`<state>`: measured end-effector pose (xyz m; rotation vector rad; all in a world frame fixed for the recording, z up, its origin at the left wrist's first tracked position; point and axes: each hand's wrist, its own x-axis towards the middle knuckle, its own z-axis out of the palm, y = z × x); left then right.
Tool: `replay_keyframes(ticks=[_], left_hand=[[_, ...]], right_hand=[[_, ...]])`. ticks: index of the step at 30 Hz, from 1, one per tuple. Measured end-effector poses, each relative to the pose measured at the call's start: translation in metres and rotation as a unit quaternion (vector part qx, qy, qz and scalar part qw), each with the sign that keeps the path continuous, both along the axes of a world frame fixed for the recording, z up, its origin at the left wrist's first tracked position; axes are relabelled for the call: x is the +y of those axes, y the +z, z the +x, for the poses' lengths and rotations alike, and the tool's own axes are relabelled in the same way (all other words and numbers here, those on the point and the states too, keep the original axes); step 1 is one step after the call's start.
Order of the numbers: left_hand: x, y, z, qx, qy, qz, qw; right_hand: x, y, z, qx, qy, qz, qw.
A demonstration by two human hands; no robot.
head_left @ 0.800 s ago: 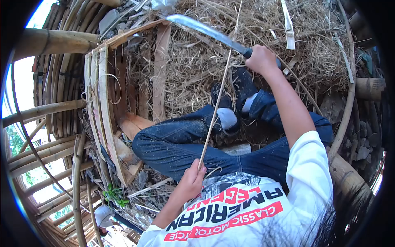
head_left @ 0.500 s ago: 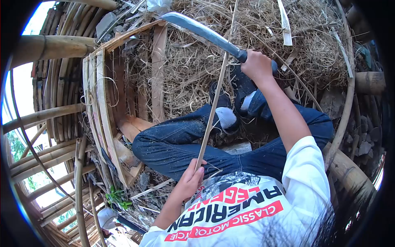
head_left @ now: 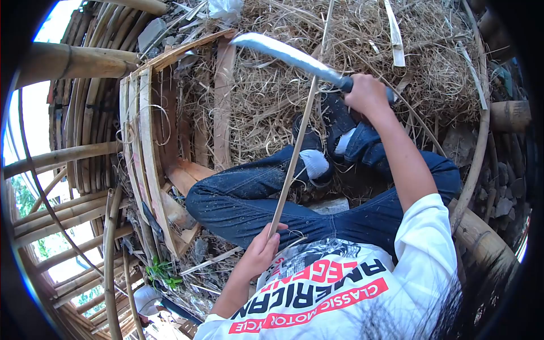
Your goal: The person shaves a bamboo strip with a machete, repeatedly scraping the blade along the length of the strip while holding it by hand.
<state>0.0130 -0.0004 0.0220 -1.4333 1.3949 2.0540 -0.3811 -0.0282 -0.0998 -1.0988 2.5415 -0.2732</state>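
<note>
My right hand (head_left: 368, 97) is wrapped round the dark handle of a machete with a curved blade (head_left: 283, 52), whose tip points to the upper left. Its blade crosses a long, thin bamboo strip (head_left: 294, 153) and appears to touch it near the handle end. The lower end of that strip is gripped in my left hand (head_left: 262, 249), close to my shirt. From there the strip slants up over my crossed legs (head_left: 243, 192) and past my shoes. A fine shaving curls near the left hand.
A heap of pale shavings (head_left: 266, 113) spreads in front of my feet. On the left stands a wooden frame of slats (head_left: 144, 141), with bamboo poles (head_left: 62, 158) beyond it. A thick bamboo pole (head_left: 481, 238) lies at my right. Broken stones (head_left: 504, 204) are at the far right.
My right hand and the machete have shifted slightly to the right and down along the bamboo strip. My left hand keeps its grip; the whole view has also moved a little.
</note>
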Motion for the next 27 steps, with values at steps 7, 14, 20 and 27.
replay_keyframes(ticks=[7, 14, 20, 27], left_hand=[[0.007, -0.005, -0.002, 0.039, 0.038, 0.053, 0.997], [-0.001, -0.014, -0.002, 0.058, 0.097, 0.147, 0.983], [-0.006, -0.013, -0.002, 0.077, 0.106, 0.199, 0.971], [0.006, -0.021, 0.002, 0.068, 0.006, 0.082, 0.994]], right_hand=[[0.006, -0.017, -0.009, 0.025, -0.072, -0.054, 0.996], [0.052, -0.007, 0.091, -0.124, 0.092, -0.108, 0.982], [0.078, 0.042, 0.169, -0.24, 0.212, -0.118, 0.94], [0.083, 0.054, 0.174, -0.218, 0.304, -0.044, 0.926]])
